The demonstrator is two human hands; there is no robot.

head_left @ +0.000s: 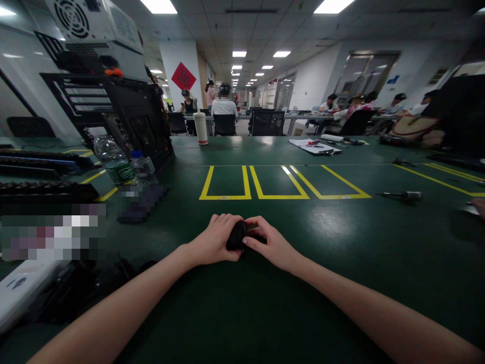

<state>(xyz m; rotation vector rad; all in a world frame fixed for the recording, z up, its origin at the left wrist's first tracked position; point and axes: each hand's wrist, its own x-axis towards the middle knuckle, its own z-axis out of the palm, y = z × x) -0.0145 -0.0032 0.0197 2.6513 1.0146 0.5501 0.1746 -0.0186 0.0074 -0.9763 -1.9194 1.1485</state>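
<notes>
A small black block-like object (237, 236) sits between my two hands, just above the green table (242, 313) or resting on it; I cannot tell which. My left hand (216, 238) wraps round it from the left, with the thumb below and the fingers over the top. From the right, the thumb and forefinger of my right hand (273, 246) pinch at its side. Much of the object is covered by fingers, and its exact kind does not show. Beyond the hands, yellow tape (227, 197) marks several open-topped frames on the tabletop.
At left stand a computer case (140, 126), a clear bottle (108, 156) and a blue-capped bottle (143, 169). A cup (200, 129) stands farther back. At right lie a screwdriver (403, 195) and a clipboard (308, 146). Another person's hand (479, 205) shows at the right edge.
</notes>
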